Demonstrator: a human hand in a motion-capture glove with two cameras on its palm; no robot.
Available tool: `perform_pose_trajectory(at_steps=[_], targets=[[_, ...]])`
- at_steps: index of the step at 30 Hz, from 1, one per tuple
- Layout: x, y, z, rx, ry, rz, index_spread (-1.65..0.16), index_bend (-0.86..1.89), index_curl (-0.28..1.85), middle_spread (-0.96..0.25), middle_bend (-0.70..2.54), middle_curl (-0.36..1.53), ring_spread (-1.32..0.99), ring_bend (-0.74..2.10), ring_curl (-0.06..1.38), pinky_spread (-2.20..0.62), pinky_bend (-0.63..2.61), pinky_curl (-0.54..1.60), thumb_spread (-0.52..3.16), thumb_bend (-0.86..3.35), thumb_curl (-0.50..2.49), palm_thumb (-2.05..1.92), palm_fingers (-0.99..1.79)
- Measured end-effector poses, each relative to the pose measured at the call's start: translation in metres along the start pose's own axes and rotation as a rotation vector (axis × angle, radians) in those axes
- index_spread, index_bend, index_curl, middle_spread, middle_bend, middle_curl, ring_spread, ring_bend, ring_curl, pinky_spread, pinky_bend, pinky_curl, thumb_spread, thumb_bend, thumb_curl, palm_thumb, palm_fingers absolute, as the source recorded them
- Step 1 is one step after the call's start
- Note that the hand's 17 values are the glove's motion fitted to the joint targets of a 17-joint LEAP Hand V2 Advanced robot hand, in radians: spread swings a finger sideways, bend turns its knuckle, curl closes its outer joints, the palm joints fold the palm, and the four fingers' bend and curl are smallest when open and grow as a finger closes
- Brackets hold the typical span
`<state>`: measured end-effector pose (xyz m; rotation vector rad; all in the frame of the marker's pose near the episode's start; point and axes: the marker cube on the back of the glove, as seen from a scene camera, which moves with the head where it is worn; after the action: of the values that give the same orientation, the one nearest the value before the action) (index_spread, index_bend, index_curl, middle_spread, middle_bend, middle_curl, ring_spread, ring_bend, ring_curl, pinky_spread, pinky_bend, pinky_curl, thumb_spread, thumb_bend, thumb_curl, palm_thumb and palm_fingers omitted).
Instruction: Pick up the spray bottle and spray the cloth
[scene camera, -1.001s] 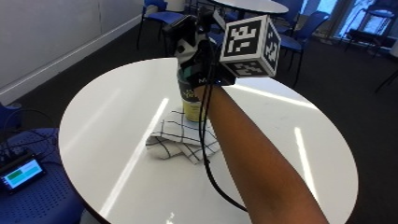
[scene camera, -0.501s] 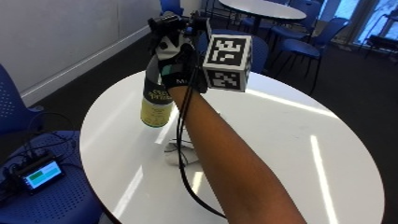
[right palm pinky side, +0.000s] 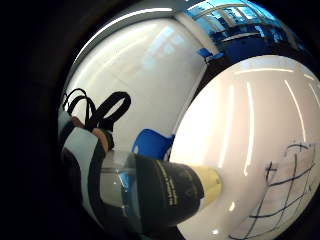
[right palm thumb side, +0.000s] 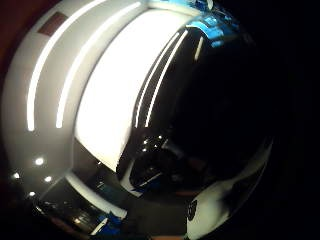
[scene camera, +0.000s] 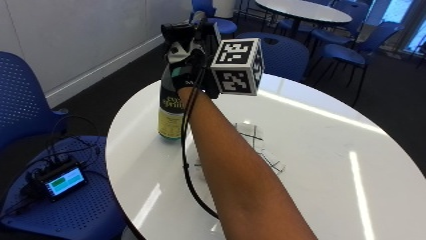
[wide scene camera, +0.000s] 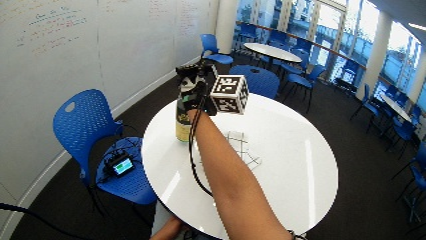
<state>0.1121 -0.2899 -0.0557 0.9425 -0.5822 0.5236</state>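
Observation:
My gloved right hand (scene camera: 183, 55) grips the upper part of the spray bottle (scene camera: 170, 112), a dark bottle with a yellow lower part and a printed label. The bottle is upright near the left edge of the round white table (scene camera: 319, 150); I cannot tell whether its base touches the tabletop. The cloth (scene camera: 256, 145), white with dark grid lines, lies flat on the table to the right of the bottle, partly hidden by my forearm. In the wide outside view the hand (wide scene camera: 193, 82), bottle (wide scene camera: 182, 120) and cloth (wide scene camera: 241, 150) stand the same way. The palm views show the bottle (right palm pinky side: 165, 190) (right palm thumb side: 210, 125) close against the palm and the cloth (right palm pinky side: 280, 200) beyond.
A blue chair (scene camera: 26, 100) stands left of the table, and a small device with a lit screen (scene camera: 63, 180) and cables lies on another seat. More blue chairs (scene camera: 279, 50) and a second round table (scene camera: 313, 10) stand behind.
The outside camera has shifted. Relative to the cloth, my hand has carried the bottle from over the cloth to the left, toward the table's edge.

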Motion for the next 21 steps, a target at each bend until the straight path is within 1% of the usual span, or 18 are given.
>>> perform_pose_trajectory(at_steps=[4,8,21], targets=[[0.010,0.006,0.002,-0.023,0.004,0.022,-0.27,0.45,0.54,-0.21,0.72,0.51,-0.21,0.66,0.43,-0.24,0.38,0.38,1.06,-0.02,0.44,0.66,1.42],[0.005,0.014,0.000,-0.031,0.013,-0.046,-0.27,0.45,0.54,-0.21,0.72,0.50,-0.21,0.66,0.43,-0.24,0.38,0.38,1.06,-0.02,0.44,0.67,1.42],[-0.079,0.018,-0.031,0.030,0.002,-0.207,-0.27,0.43,0.54,-0.22,0.71,0.50,-0.21,0.66,0.43,-0.26,0.39,0.38,1.02,-0.03,0.46,0.65,1.42]])
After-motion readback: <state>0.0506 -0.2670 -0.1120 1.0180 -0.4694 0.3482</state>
